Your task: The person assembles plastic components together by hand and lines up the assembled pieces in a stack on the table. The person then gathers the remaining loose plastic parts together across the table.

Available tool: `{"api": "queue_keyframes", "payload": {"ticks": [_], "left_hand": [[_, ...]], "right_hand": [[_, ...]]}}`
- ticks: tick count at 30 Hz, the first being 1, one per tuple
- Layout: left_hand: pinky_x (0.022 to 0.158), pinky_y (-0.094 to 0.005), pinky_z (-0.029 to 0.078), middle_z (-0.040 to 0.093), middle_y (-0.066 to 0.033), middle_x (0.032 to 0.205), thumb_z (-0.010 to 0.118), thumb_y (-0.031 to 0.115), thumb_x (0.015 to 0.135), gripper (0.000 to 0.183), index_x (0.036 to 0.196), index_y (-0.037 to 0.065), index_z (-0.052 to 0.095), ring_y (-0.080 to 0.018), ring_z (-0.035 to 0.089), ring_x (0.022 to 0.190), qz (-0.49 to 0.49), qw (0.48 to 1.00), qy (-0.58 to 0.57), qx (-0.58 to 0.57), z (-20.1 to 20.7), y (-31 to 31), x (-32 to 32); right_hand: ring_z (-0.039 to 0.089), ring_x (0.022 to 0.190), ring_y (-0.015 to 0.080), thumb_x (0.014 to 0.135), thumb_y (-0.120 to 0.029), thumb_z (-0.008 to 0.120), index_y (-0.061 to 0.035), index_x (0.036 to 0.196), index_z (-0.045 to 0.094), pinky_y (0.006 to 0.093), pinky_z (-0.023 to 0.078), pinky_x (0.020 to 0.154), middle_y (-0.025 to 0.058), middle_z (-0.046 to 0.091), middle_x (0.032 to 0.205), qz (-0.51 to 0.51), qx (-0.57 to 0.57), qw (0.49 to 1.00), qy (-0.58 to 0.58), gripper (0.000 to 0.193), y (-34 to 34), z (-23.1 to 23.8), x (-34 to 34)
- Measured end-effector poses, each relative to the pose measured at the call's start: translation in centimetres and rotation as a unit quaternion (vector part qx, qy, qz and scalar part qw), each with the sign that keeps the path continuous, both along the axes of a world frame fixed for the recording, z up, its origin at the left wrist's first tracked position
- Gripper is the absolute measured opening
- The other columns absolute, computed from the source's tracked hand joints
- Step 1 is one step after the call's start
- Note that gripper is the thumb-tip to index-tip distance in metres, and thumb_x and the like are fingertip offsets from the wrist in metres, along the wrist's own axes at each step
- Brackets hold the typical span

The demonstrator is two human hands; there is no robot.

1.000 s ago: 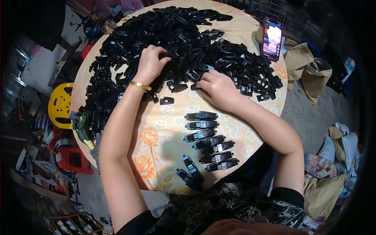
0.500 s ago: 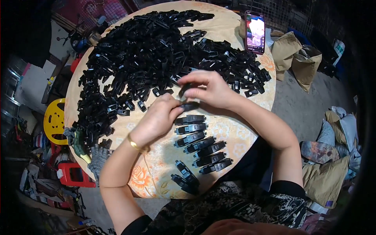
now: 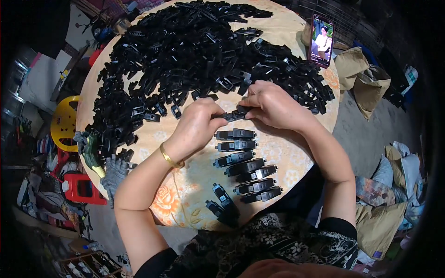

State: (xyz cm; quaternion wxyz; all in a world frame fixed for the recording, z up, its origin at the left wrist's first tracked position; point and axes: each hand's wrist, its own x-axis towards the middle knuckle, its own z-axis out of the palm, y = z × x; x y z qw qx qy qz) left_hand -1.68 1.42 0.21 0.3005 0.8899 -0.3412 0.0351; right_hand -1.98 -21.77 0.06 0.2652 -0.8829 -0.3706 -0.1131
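My left hand [image 3: 197,126] and my right hand [image 3: 273,105] meet over the round table [image 3: 183,183], both gripping one small black plastic part [image 3: 235,114] between their fingertips. A gold bangle [image 3: 168,157] circles my left wrist. Just below the hands, several finished black parts [image 3: 243,166] lie in a neat column on the floral tablecloth. Two more black parts [image 3: 222,204] lie near the front edge. A big heap of loose black plastic parts [image 3: 185,55] covers the far half of the table.
A phone [image 3: 321,41] with a lit screen stands propped at the far right of the table. Grey gloves [image 3: 113,172] hang at the table's left edge. A yellow stool [image 3: 62,123] and red stool [image 3: 83,189] stand left; paper bags [image 3: 366,78] lie right.
Both hands left the heap and came together nearer me. They now hold one black part between them just above the column of laid-out parts.
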Motion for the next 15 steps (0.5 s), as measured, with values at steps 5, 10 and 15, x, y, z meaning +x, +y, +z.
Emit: {"api": "queue_keyframes", "payload": {"ticks": [5, 10, 15], "left_hand": [[0.065, -0.0338, 0.048, 0.06, -0.0119, 0.076, 0.074, 0.007, 0.073, 0.015, 0.084, -0.001, 0.069, -0.0254, 0.06, 0.071, -0.038, 0.999, 0.007, -0.027, -0.4, -0.6, 0.1], [0.068, -0.0315, 0.049, 0.064, -0.0112, 0.082, 0.076, 0.011, 0.075, 0.019, 0.089, 0.0, 0.069, -0.0222, 0.062, 0.076, -0.129, 0.976, 0.174, 0.039, 2.0, 0.1, 1.6], [0.08, -0.0368, 0.05, 0.065, -0.0131, 0.095, 0.067, 0.005, 0.077, 0.016, 0.093, 0.001, 0.069, -0.0318, 0.061, 0.089, 0.103, 0.979, -0.171, 0.029, 2.5, 3.4, 7.7]], "right_hand": [[0.058, 0.078, 0.0306, 0.068, -0.014, 0.078, -0.0009, 0.09, 0.07, 0.04, 0.046, 0.071, 0.0132, 0.061, 0.079, 0.062, 0.055, 0.996, 0.042, 0.027, 0.7, -0.8, 0.7], [0.064, 0.076, 0.0289, 0.072, -0.027, 0.078, -0.0032, 0.078, 0.073, 0.0375, 0.05, 0.069, 0.0134, 0.068, 0.077, 0.085, 0.024, 0.971, 0.224, 0.026, 0.7, 0.4, 0.3], [0.055, 0.09, 0.0256, 0.08, -0.029, 0.07, -0.0036, 0.102, 0.067, 0.0364, 0.048, 0.077, 0.0092, 0.06, 0.092, -0.109, 0.02, 0.982, -0.154, 0.033, 0.9, -0.7, 0.8]]}}
